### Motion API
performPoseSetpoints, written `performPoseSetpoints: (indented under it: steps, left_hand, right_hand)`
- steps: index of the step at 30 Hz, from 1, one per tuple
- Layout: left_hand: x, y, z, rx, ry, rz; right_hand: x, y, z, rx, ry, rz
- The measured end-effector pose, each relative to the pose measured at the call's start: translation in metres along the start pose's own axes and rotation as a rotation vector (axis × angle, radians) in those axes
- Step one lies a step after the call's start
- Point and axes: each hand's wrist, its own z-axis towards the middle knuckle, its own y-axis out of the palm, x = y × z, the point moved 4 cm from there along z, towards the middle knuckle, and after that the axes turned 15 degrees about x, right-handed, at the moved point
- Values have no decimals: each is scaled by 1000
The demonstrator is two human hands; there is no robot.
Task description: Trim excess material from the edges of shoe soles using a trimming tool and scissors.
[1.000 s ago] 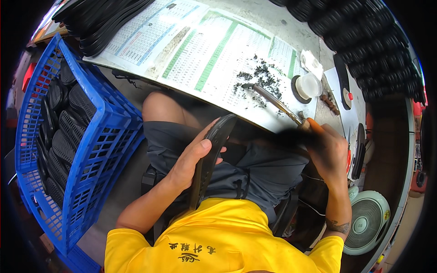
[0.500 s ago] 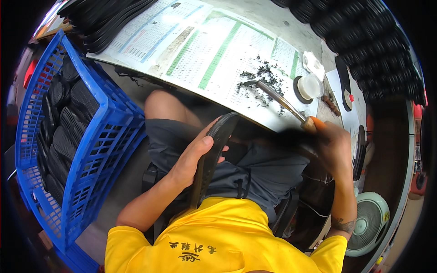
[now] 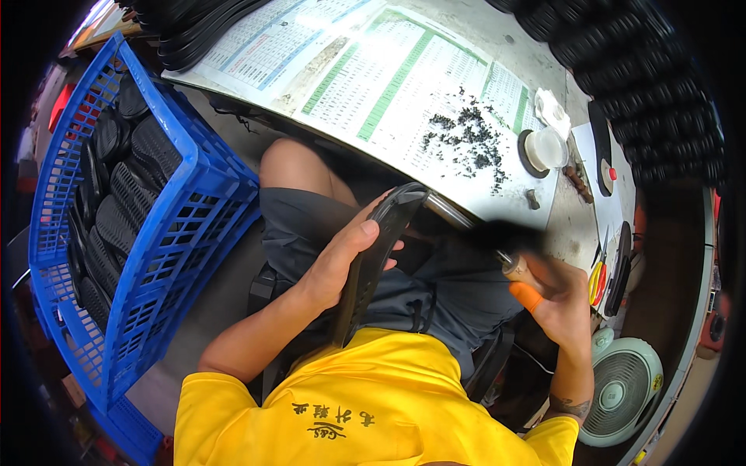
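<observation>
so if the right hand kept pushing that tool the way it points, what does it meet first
Most likely the black shoe sole held by the left hand. The right hand aims its long tool up-left, and the tip seems to reach the sole's upper end already, though motion blur hides exact contact.

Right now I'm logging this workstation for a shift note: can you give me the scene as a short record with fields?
left hand: left hand holds a black shoe sole on edge over the lap
right hand: right hand holds a metal tool, its far end at the sole's upper part
table: black trimmings on the printed sheet; a small round container
person's left: blue crate with black soles
lower right: small fan
</observation>
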Motion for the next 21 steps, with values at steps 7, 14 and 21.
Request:
performPoseSetpoints:
  steps: [7, 14, 21]
  left_hand:
    - [1, 0, 0, -3, 18, 34]
    - [2, 1, -1, 9, 8, 29]
    - [-5, -5, 2, 15, 8, -1]
  right_hand:
    - [-1, 2, -2, -4, 30, 12]
    - [1, 6, -2, -10, 21, 22]
    - [4, 10, -3, -6, 21, 30]
